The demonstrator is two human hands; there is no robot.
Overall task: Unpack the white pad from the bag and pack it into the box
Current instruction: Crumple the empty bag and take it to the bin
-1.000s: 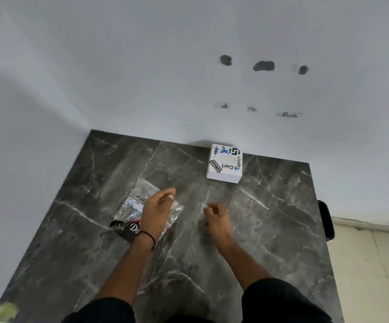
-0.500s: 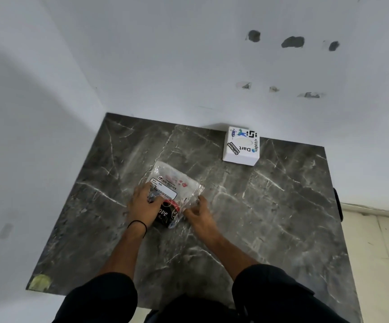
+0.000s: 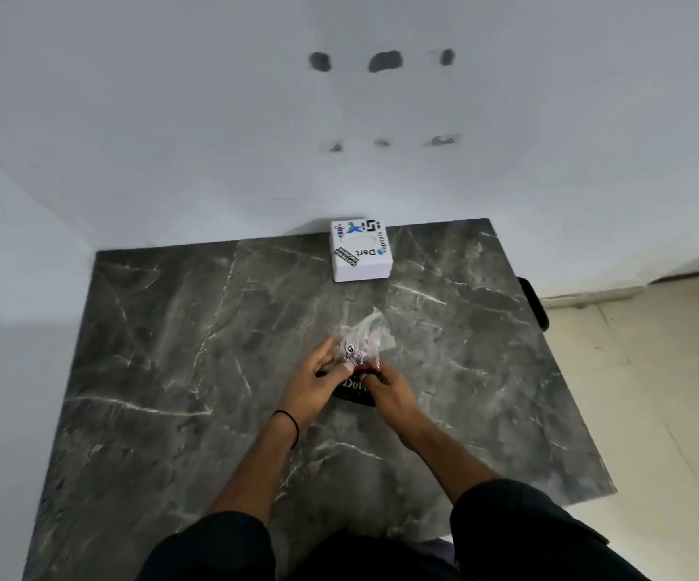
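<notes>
A crumpled clear plastic bag with printed labels is lifted a little off the dark marble table, near its middle. A black item with white lettering shows at the bag's near end. My left hand grips the bag's near left side. My right hand pinches the near right side, fingers on the black item. The white pad itself is not visible. A closed white box covered in stickers stands at the table's far edge by the wall.
White walls meet the table at the back and left. A pale tiled floor lies to the right. A dark object sticks out past the table's right edge. My dark sleeves fill the bottom of the view.
Both hands have closed on the bag and lifted its near end, and the bag now looks bunched up. The view has swung, so the bag and box sit further right and lower.
</notes>
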